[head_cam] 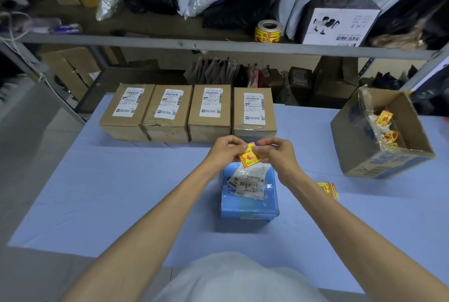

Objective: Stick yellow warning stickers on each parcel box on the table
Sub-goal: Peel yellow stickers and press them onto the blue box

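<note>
Both hands hold one yellow warning sticker [250, 156] above a blue-wrapped parcel [250, 202] with white labels, in the table's middle. My left hand [224, 150] pinches the sticker's left edge and my right hand [277, 153] pinches its upper right corner. Behind them, several brown parcel boxes stand in a row, from the leftmost [126, 112] to the rightmost [255, 112], each with a white shipping label on top and no yellow sticker visible.
A strip of yellow stickers [328, 188] lies on the blue tablecloth [109, 192] to the right. An open cardboard box [379, 136] holding sticker scraps stands at the right. A sticker roll [268, 31] sits on the shelf behind.
</note>
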`<state>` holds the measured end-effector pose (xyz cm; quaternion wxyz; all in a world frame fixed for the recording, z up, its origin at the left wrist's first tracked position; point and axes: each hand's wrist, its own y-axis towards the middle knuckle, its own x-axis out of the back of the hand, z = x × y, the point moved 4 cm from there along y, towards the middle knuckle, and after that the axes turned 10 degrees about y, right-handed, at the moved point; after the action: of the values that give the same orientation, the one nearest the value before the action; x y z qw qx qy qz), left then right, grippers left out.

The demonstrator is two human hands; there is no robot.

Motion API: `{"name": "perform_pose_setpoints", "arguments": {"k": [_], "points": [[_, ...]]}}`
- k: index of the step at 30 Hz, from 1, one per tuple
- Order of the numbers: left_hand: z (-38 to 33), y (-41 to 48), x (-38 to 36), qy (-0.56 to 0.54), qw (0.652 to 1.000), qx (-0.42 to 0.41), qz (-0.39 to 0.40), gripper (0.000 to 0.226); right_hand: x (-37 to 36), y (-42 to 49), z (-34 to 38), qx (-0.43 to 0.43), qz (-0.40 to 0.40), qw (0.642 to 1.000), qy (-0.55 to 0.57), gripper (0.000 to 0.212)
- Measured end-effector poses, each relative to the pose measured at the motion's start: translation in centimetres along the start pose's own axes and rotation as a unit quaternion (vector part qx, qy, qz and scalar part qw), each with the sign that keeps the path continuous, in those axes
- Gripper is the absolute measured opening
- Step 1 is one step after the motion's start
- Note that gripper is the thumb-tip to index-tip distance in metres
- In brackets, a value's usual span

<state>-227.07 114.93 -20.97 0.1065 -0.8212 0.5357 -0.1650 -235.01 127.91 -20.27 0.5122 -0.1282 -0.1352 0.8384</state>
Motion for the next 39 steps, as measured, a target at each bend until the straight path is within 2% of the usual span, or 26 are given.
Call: {"name": "perform_pose_setpoints", "arguments": {"k": [3,9,14,20,26,34,39], "points": [[0.7,-0.2,-0.3,0.016,0.999,0.012,0.032,0.013,0.1,0.2,0.2,0.023,0.029,0.999,-0.031,0.009],[0.0,0.1,0.0,0.043,0.999,-0.001,0.02,0.01,-0.4,0.2,0.5,0.08,0.093,0.986,-0.112,0.015],[0.0,0.3,0.5,0.052,0.998,0.006,0.046,0.011,-0.3,0.6,0.9,0.1,0.118,0.982,-0.111,0.004],[-0.2,0.2,0.8,0.04,0.996,0.027,0.08,0.014,-0.2,0.9,1.0,0.092,0.101,0.986,-0.1,0.009],[-0.5,-0.1,1.1,0.035,0.995,0.013,0.089,0.009,0.2,1.0,0.5,0.03,0.093,0.994,-0.042,0.017],[-1.1,-0.5,1.0,0.1,0.986,0.005,0.133,0.015,0.2,0.9,1.4,0.054,0.135,0.985,-0.09,0.023],[-1.2,-0.6,1.0,0.113,0.983,0.009,0.143,0.014,0.3,1.3,1.5,0.061,0.12,0.986,-0.095,0.031]]}}
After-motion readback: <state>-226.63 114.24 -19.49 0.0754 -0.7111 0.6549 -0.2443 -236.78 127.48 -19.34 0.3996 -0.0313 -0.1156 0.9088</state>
